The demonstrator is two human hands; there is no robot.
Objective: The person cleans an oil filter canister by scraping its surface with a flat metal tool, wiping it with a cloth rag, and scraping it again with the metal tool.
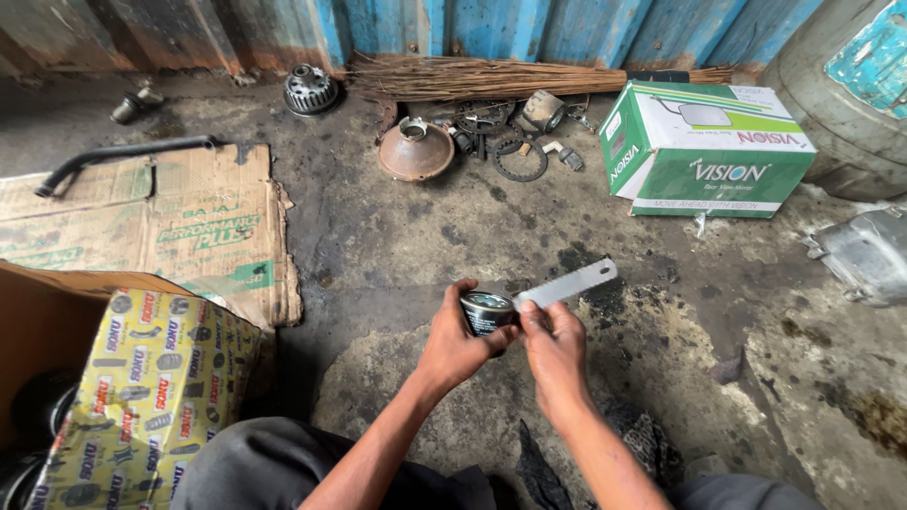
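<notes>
Gripping the small black cylindrical metal can [487, 313] at frame centre in our closed left hand [452, 342], we should keep the flat grey metal strip [567, 283], pinched in our right hand [556, 351], steady against its rim.

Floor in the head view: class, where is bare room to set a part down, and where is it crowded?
Bare: the floor between cardboard, green box and the hands. Also right of the right hand, below the metal piece. Crowded: parts by the broom.
</notes>
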